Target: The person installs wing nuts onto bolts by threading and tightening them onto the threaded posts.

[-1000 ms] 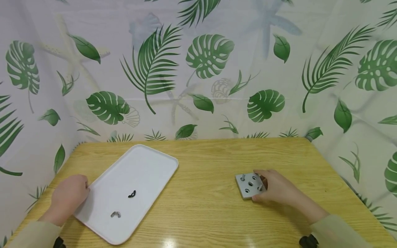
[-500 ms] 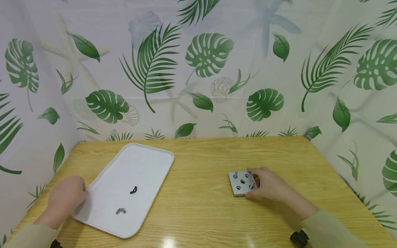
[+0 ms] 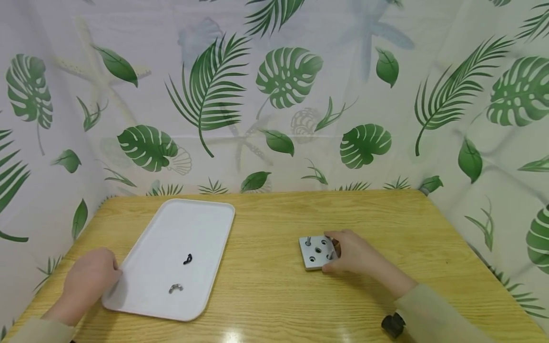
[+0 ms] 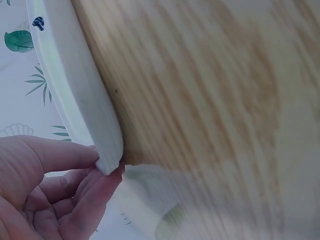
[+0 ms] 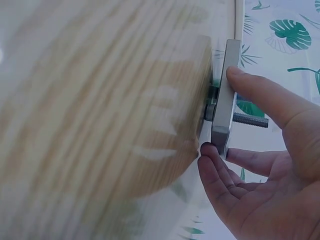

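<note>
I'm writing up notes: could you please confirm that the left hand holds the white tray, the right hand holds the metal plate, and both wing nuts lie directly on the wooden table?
Not quite: the head view shows the black wing nut and silver wing nut lying in the white tray, not directly on the wooden table. The rest is right.

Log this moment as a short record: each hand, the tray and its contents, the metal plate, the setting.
Left hand: pinches the rim of the white tray
Right hand: grips the metal plate by opposite edges
Tray contents: black wing nut; silver wing nut, nearer the person
Plate: square, two bolts upright through it, three open holes
Plate touching table: cannot tell
Setting: wood-grain table, leaf-print backdrop
</note>
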